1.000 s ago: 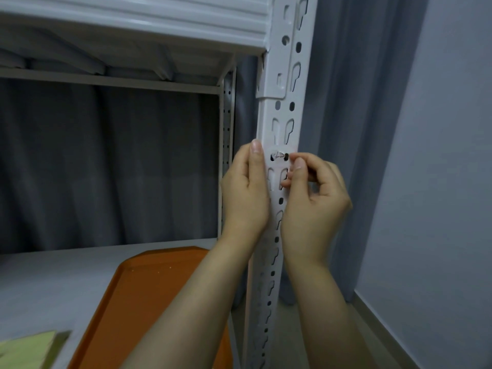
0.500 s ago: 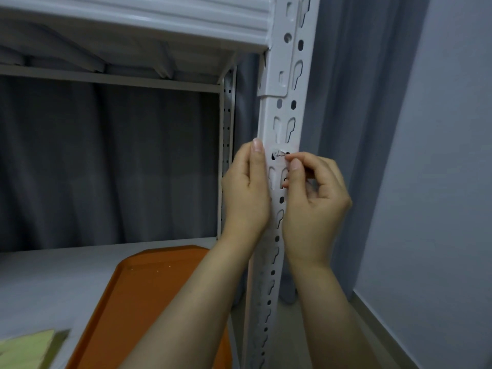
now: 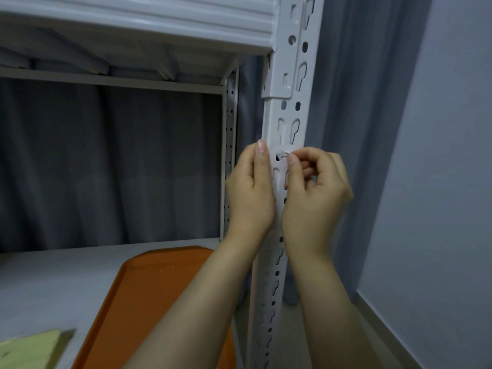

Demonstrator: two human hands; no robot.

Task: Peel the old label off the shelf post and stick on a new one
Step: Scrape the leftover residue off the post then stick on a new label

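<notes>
A white slotted shelf post (image 3: 288, 118) runs top to bottom through the middle of the view. A small pale label (image 3: 282, 155) with dark marks sits on its front face at hand height. My left hand (image 3: 250, 193) rests flat against the post's left edge, thumb pointing up beside the label. My right hand (image 3: 315, 187) is curled at the post's right side, with thumb and forefinger tips pinched at the label's right edge. Whether the edge has lifted off the metal is too small to tell.
An orange tray (image 3: 149, 291) lies on the grey lower shelf (image 3: 53, 278), and a pale wooden block (image 3: 29, 350) shows at the bottom left. A white upper shelf (image 3: 133, 20) hangs overhead. Dark curtains hang behind, and a grey wall (image 3: 439, 182) stands to the right.
My right thumb and fingers have shifted slightly at the label's right edge, picking at it. My left hand has stayed against the post.
</notes>
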